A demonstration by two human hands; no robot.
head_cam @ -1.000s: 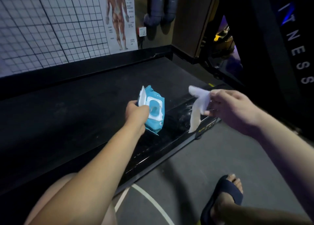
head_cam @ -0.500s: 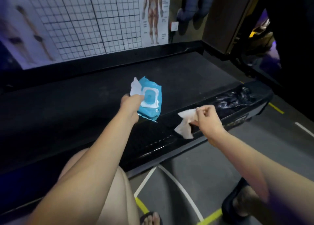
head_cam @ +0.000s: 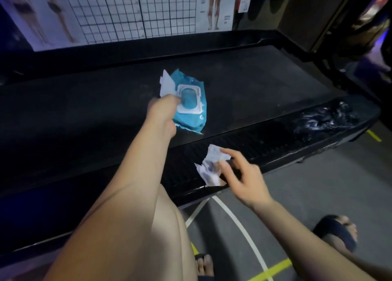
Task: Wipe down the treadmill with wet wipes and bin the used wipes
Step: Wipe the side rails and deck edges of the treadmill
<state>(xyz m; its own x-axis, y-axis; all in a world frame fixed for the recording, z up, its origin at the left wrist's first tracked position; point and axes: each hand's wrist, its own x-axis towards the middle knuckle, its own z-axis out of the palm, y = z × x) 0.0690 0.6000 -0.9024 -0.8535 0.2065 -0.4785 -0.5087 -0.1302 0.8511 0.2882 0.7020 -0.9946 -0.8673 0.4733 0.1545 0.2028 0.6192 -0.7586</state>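
Right hand [head_cam: 239,174] is down on the crumpled wipe [head_cam: 209,166], which sits on the near rail [head_cam: 275,145] of the treadmill [head_cam: 212,47]. The fingers are spread on top of it, so that grip is loose, pressing rather than clenching. I'd flatten the wipe out a bit first, since a balled-up one only cleans with one corner. The rail looks ribbed, so follow the grooves with long strokes or the grime just packs into them. The wet patch [head_cam: 326,119] at the right end looks done, so my guess is to work leftward from there. Further out, the left hand [head_cam: 163,108] has its grip wrapped round the blue pack [head_cam: 191,106] on the belt [head_cam: 265,85], lid [head_cam: 167,83] flipped open. Worth snapping that closed so the rest don't dry out, and parking the pack off the belt before wiping there.
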